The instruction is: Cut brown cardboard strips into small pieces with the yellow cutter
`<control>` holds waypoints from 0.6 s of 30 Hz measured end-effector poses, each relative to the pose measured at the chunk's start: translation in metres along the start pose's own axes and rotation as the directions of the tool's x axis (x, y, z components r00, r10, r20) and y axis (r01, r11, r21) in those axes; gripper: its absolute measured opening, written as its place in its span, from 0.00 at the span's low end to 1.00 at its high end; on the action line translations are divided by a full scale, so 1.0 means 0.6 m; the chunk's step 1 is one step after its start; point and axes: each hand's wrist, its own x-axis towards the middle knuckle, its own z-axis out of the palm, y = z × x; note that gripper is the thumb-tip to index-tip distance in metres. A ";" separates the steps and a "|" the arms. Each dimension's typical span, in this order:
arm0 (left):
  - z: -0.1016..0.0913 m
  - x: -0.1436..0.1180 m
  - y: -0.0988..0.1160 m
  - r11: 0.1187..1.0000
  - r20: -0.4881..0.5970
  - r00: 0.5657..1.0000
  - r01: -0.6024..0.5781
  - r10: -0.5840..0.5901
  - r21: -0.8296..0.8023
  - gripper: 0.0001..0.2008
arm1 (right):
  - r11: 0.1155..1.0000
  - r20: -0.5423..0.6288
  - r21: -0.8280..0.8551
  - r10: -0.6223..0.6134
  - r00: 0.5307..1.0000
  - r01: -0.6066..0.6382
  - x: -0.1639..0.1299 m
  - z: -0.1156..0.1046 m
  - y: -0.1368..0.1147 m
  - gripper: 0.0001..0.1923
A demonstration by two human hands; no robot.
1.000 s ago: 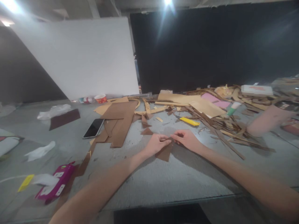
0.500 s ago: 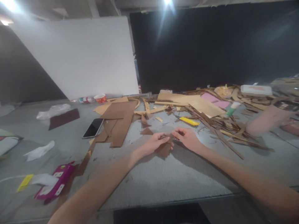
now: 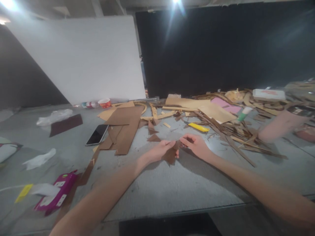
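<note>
A small piece of brown cardboard point(image 3: 170, 156) is pinched in my left hand point(image 3: 161, 150), thumb on top and fingertips showing beneath it. At its upper right corner, the closed fingers of my right hand point(image 3: 195, 146) meet the edge of the piece. Whether those right fingers grip the cardboard or something small beside it is hidden. Just beyond my hands lie several brown triangular scraps point(image 3: 154, 138). A yellow utility knife point(image 3: 199, 127) rests on the grey table point(image 3: 157, 196) past my right hand.
Brown cardboard sheets point(image 3: 129, 134) and a phone point(image 3: 97, 134) lie to the left. Nearer on that side is a magenta power strip point(image 3: 57, 193). Cut strips point(image 3: 236, 144) pile up at right, near a glue stick point(image 3: 244, 113). Behind stands a red paper cup point(image 3: 104, 103).
The cardboard piece has tilted a little in my left hand, and its fingers have shifted slightly left. My right hand stays nearly in place. The whole view has drifted slightly.
</note>
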 end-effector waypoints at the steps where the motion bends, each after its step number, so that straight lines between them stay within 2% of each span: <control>1: 0.000 0.000 0.000 1.000 -0.006 1.000 0.004 -0.004 -0.002 0.31 | 1.000 0.017 0.021 -0.010 1.000 0.009 0.001 -0.001 0.001 0.22; 5: -0.002 0.000 -0.002 1.000 -0.030 1.000 0.004 -0.004 -0.006 0.32 | 0.989 0.090 0.137 -0.062 0.994 0.050 0.010 -0.008 0.011 0.22; 10: -0.011 0.003 -0.004 0.999 0.035 0.999 0.027 -0.027 -0.021 0.31 | 0.978 0.176 0.162 -0.158 0.972 0.129 0.017 -0.018 0.018 0.21; 18: -0.017 0.003 0.002 0.999 0.089 0.995 0.034 -0.033 -0.006 0.30 | 0.959 0.143 0.147 -0.263 0.954 0.242 0.019 -0.021 0.028 0.15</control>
